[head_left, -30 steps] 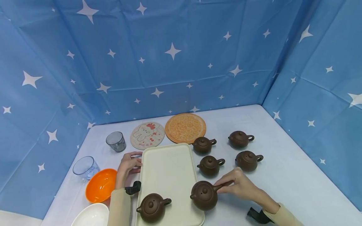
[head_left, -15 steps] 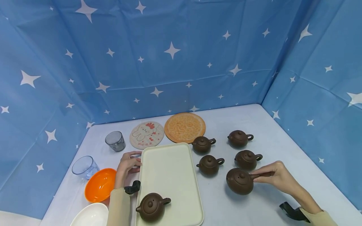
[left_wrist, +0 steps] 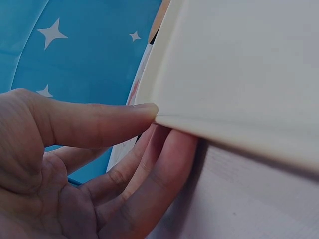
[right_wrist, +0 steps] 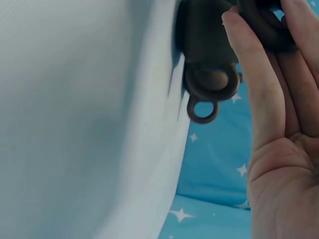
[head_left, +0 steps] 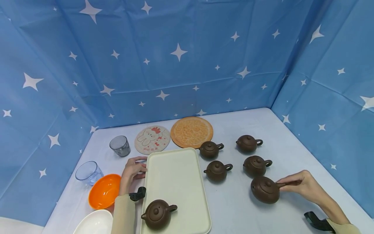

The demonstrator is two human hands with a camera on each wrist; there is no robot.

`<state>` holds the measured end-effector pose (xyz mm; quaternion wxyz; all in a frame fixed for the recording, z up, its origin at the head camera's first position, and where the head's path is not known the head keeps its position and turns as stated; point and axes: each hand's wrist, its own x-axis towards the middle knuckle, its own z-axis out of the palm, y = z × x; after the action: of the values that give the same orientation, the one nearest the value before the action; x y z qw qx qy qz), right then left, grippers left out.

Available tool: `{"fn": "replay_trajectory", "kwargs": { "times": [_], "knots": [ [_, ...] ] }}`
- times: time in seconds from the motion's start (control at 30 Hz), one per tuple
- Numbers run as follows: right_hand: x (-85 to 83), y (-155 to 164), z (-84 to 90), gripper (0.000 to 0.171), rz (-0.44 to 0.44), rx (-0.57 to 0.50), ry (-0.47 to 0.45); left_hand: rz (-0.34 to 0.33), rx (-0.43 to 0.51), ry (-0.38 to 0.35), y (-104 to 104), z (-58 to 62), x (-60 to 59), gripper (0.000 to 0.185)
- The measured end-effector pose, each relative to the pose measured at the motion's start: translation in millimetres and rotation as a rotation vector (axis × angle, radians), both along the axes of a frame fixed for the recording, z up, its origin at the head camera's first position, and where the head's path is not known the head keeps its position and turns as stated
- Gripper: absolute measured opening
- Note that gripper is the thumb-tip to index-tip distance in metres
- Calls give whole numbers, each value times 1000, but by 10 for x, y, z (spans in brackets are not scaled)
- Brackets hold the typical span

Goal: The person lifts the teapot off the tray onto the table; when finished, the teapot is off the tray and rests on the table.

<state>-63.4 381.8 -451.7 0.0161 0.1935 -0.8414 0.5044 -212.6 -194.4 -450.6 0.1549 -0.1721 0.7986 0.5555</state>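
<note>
My right hand (head_left: pixel 309 188) pinches the loop handle of a dark brown teapot (head_left: pixel 264 190), which hangs tilted just above the white cloth, close in front of another teapot (head_left: pixel 255 166). In the right wrist view, thumb and fingers hold the dark handle (right_wrist: pixel 271 32); most of the pot is cut off. My left hand (head_left: pixel 134 170) grips the left edge of a cream tray (head_left: pixel 178 182). The left wrist view has the thumb on the rim and fingers beneath the tray (left_wrist: pixel 239 64). One teapot (head_left: pixel 157 214) sits at the tray's near left.
Right of the tray stand more brown teapots (head_left: pixel 217 171), with another (head_left: pixel 247 144) farther back. At left are a grey glass (head_left: pixel 120 146), a bluish glass (head_left: pixel 89 173), an orange bowl (head_left: pixel 104 191) and a white bowl (head_left: pixel 94 224). Two round mats (head_left: pixel 191 131) lie behind.
The right hand has carried its teapot from over the tray's right edge rightward, to beside the right-hand teapots. The left hand and the tray have stayed in place.
</note>
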Motion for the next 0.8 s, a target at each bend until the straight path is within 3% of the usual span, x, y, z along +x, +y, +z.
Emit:
{"fn": "replay_trajectory", "kwargs": {
  "times": [0.53,0.8],
  "knots": [
    [48,89,-133,20,32,-18,-33,-3,1,10,7,-14,2,52],
    [57,79,-139,17,-4,24,-66,-4,-6,6,4,-12,-2,52]
  ]
}}
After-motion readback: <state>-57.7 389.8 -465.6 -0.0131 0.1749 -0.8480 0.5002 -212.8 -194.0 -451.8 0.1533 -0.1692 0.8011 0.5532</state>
